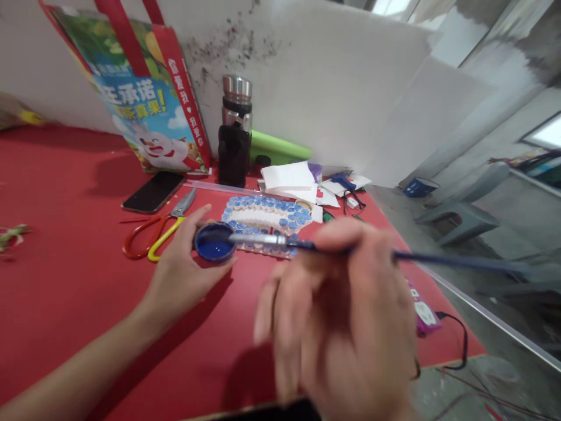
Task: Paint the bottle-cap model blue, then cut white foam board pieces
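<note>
My left hand [186,251] is closed round a small round pot of blue paint [215,248], its opening facing me. A paintbrush [280,240] with a silver ferrule and dark blue handle is pinched in my right hand [346,316], which is blurred and close to the camera. The bristles lie over the pot's mouth; whether they touch the paint I cannot tell. Just behind the pot sits a group of small round pieces [267,204] with blue tops on a pale base, partly hidden by the brush and my right hand.
Scissors [175,222] with red and yellow handles and a black phone [154,192] lie left of the pot. Behind stand a printed bag [144,111], a steel bottle [237,96] and a black object [232,155]. White papers [289,178] and a blue glue gun [344,180] lie back right.
</note>
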Available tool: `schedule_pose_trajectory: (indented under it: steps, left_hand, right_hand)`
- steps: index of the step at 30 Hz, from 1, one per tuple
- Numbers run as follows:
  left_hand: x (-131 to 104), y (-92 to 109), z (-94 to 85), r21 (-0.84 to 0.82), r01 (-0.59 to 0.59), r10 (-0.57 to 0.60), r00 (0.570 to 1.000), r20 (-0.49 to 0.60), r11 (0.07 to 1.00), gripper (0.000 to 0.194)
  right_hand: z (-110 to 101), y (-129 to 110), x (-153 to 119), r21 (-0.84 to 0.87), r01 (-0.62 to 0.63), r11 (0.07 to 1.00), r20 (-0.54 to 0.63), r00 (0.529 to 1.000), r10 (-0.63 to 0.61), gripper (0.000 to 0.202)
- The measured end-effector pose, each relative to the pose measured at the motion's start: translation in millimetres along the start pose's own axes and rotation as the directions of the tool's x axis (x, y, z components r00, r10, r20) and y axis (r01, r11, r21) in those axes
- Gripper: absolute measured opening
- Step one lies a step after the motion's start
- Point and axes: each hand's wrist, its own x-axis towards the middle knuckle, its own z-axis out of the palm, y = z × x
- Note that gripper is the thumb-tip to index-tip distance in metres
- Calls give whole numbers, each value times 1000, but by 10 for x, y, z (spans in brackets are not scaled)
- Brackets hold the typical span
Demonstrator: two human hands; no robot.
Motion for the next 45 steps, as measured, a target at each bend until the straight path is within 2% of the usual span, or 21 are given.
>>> schedule_pose_trajectory:
  steps: [3, 6, 9, 14, 19, 24, 28, 33, 38, 45]
  left_hand:
    - [74, 0, 90, -64, -96, 98, 995, 22, 993, 67]
    - [71, -20, 180, -102, -169, 177, 982, 70, 980, 44]
    - [20, -45, 237, -123, -213, 225, 971, 87, 969, 36]
    - [-64, -69, 236, -159, -238, 264, 951, 162, 958, 44]
    - [-78, -58, 181, -169, -242, 272, 943, 190, 956, 41]
    - [-50, -127, 157, -176, -286, 319, 927, 199, 942, 46]
    - [-34, -176, 156, -158, -277, 304, 935, 181, 948, 47]
    - [-34, -171, 156, -158, -322, 343, 929, 139, 934, 46]
    - [-31, -160, 162, -148, -325, 344, 930, 130, 934, 42]
    - [-11, -194, 166, -145, -348, 367, 919, 144, 926, 44]
  right_hand:
    - [86, 284, 368, 136, -23, 990, -116, 992, 39, 43]
    - [112, 558, 518, 124, 7, 992, -220, 975, 21, 36]
    - [105, 749, 457, 46, 55, 997, -258, 965, -42, 36]
    - [83, 927, 263, 64, 73, 995, -151, 987, -62, 19]
    - [93, 954, 208, -84, 164, 983, -14, 986, -165, 16]
    - [120, 968, 196, -134, 222, 966, 96, 973, -210, 19]
    - [129, 1015, 184, -141, 239, 961, 103, 969, -226, 17]
    - [133, 1016, 177, -168, 238, 957, 119, 968, -220, 16]
    - [136, 994, 183, -197, 277, 941, 122, 959, -256, 17]
    - [146, 1000, 185, -234, 263, 936, 150, 961, -233, 20]
